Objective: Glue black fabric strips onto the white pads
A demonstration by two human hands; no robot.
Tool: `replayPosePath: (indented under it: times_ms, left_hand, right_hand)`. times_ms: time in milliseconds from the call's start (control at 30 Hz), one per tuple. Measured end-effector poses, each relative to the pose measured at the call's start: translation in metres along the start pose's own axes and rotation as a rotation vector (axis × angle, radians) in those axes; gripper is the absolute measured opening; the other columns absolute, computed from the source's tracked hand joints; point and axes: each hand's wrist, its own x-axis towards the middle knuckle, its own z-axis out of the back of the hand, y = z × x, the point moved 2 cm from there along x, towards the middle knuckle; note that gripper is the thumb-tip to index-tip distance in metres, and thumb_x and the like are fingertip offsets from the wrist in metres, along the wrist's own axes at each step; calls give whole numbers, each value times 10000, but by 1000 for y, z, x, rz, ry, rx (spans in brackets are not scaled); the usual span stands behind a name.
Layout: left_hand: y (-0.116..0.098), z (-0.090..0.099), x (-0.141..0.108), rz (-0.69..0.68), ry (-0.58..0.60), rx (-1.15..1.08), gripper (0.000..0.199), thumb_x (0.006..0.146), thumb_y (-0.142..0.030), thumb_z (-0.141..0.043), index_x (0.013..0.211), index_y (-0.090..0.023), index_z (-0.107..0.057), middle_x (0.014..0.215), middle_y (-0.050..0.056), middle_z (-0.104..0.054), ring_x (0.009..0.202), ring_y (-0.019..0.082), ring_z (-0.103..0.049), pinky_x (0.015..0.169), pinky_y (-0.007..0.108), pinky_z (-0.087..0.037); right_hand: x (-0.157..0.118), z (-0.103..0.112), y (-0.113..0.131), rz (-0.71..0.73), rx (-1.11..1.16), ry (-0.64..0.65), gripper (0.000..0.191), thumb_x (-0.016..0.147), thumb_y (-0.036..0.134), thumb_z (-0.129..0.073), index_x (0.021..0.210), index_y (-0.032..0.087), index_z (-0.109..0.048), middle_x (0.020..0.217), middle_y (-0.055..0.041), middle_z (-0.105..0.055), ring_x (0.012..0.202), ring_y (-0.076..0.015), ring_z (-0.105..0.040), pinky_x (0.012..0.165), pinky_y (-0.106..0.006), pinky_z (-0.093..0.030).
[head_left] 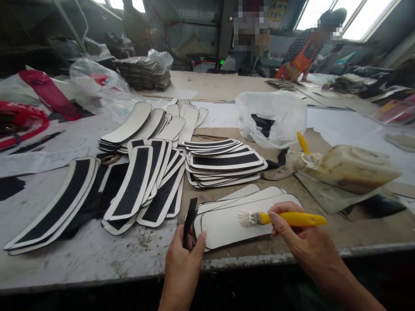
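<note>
My right hand [292, 229] grips a yellow-handled brush [293, 219], its whitish bristles lying on the upper face of a white curved panel [227, 231]. That panel tops a small fanned pile of similar white panels at the table's front edge. At the pile's left end is my left hand [186, 255], closed around a narrow black strip [190, 218] that stands up from the fingers; its thumb rests at the panel's edge. Beyond the left hand lie white-bordered black panels [131, 183] in overlapping heaps. Another stack of bordered panels [227, 160] sits behind the working pile.
A cloudy plastic container [359, 168] lies at the right, with a second yellow-handled brush [304, 143] at its mouth. Behind are a white plastic bag [272, 116] and plain white panels [129, 123]. Across the table, a person in an orange apron [298, 65] leans over.
</note>
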Motion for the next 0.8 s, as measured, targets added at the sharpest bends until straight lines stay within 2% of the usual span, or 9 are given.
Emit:
replayPosePath:
  times_ms: [133,233,333,500,600,700,800]
  left_hand:
    - [2,0,-2,50,-12,21,382,636,-518,-636,821,-190,-573,613,-37,-478,606,172,-479,577,280,-381]
    - [-1,-1,-4,69,-30,21,403,633,-532,-631,846,-196,-568,630,-27,-517,644,192,-512,616,296,-393]
    - [-5,-2,-7,54,-65,25,406,619,-541,-635,827,-199,-566,648,-16,-549,664,205,-537,636,304,-404]
    - [-4,-3,-8,63,-76,54,426,617,-556,-625,849,-204,-567,636,-13,-556,661,221,-559,653,334,-408]
    - [-3,-2,-4,56,-74,21,400,615,-533,-630,839,-209,-567,696,10,-597,721,239,-598,671,335,-436]
    - [-4,2,-2,-14,-33,-17,317,610,-488,-645,772,-223,-585,756,38,-624,768,249,-622,664,314,-471]
    - [-5,8,-4,-71,-51,65,274,629,-468,-657,763,-231,-621,710,28,-621,706,249,-619,618,319,-475]
  right_hand:
    - [-3,33,-11,45,-173,-140,232,832,435,-498,787,219,-568,789,-61,-579,660,-205,-553,439,-289,-390]
    - [-4,48,-15,123,-238,-217,188,856,379,-483,802,217,-562,813,-65,-569,735,-213,-556,546,-308,-443]
    - [-3,53,-15,239,-261,-272,143,877,312,-467,805,219,-547,827,-61,-563,791,-206,-553,713,-337,-456]
    - [-9,63,-13,369,-265,-360,62,876,246,-477,863,216,-529,840,-60,-560,801,-197,-564,749,-326,-458]
    - [-17,76,-8,390,-279,-413,39,873,230,-488,878,219,-525,852,-61,-559,805,-196,-561,756,-320,-456]
    - [-23,86,-6,391,-249,-451,33,869,231,-496,865,224,-529,851,-58,-561,804,-201,-558,755,-323,-454]
    - [-23,82,-11,360,-163,-399,43,875,240,-491,856,228,-527,851,-53,-562,806,-204,-561,748,-322,-457]
